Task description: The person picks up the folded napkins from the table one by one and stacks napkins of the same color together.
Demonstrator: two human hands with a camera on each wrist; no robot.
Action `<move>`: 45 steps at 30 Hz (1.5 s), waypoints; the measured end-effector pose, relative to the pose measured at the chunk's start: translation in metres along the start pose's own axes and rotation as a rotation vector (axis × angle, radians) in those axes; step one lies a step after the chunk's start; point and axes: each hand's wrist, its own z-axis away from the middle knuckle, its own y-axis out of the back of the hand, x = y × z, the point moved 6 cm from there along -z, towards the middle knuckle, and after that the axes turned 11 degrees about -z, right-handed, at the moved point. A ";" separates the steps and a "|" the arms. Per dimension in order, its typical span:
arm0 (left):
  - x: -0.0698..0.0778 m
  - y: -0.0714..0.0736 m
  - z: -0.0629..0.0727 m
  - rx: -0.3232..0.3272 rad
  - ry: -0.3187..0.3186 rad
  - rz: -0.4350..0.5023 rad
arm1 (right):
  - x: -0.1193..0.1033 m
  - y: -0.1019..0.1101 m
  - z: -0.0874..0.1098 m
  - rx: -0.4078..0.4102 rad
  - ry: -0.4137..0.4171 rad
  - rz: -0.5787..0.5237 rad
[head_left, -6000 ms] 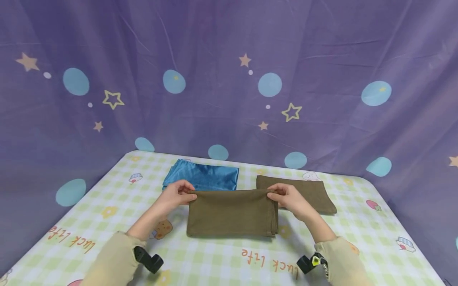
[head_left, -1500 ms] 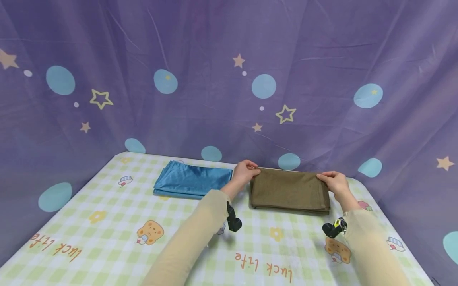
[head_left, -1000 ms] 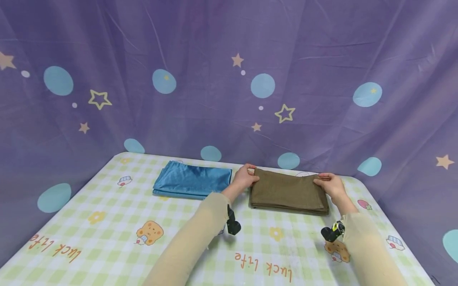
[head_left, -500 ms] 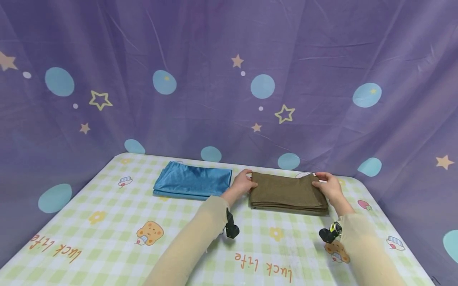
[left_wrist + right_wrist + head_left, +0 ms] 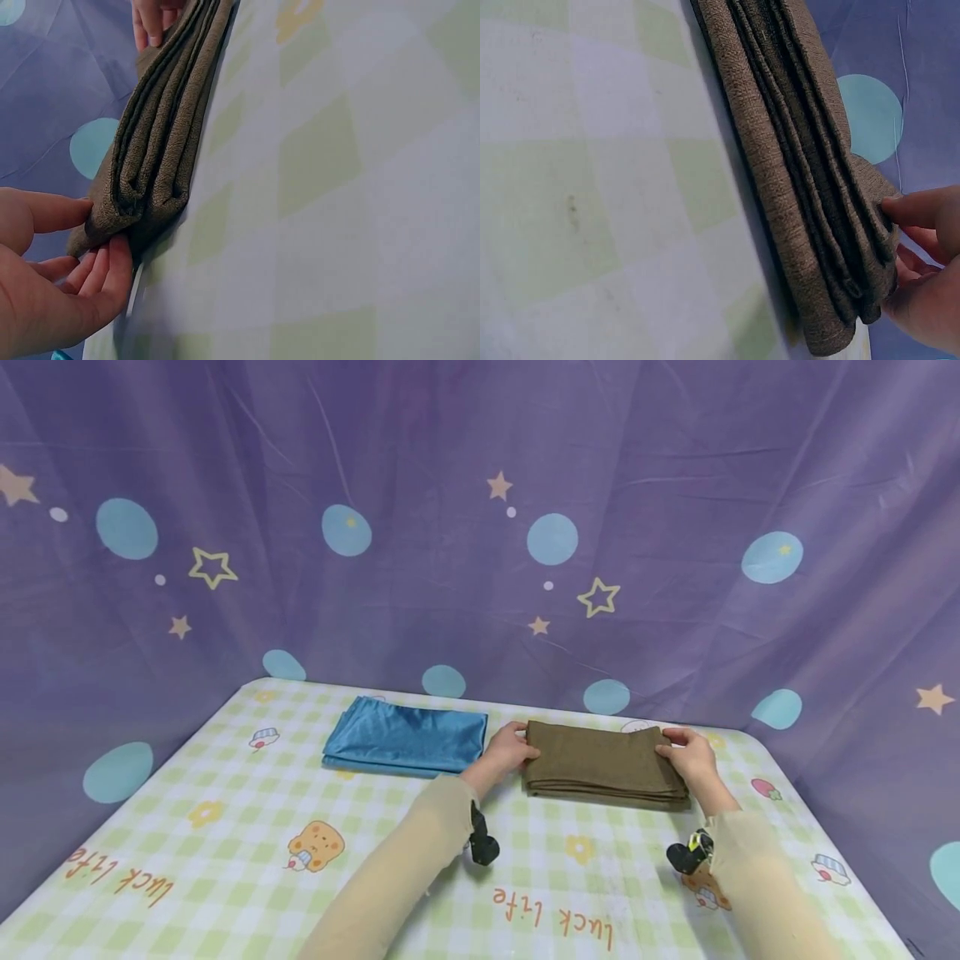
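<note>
Two folded brown cloths (image 5: 596, 762) lie stacked at the back right of the table, their layered folds facing the front. My left hand (image 5: 507, 750) pinches the stack's left end; in the left wrist view its thumb is on the upper layers and its fingers (image 5: 105, 281) are tucked against the lower side. At the other end, my right hand (image 5: 692, 757) pinches the back right corner. The right wrist view shows that thumb and fingers on the end of the brown stack (image 5: 761, 154), with several fold edges lying close together.
A folded shiny blue cloth (image 5: 408, 739) lies at the back left, just beyond my left hand. The table wears a green-and-white checked tablecloth (image 5: 247, 852) with printed pictures and lettering. Behind its far edge hangs a purple curtain (image 5: 450, 593).
Six seconds ago my hands held one brown cloth upright near the middle; it now lies on the other brown cloth. Lately both hands have lowered slightly at its ends, and it has settled flatter.
</note>
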 end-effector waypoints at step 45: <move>-0.004 -0.004 0.026 0.001 -0.050 -0.130 | 0.017 0.001 0.030 -0.096 0.025 0.097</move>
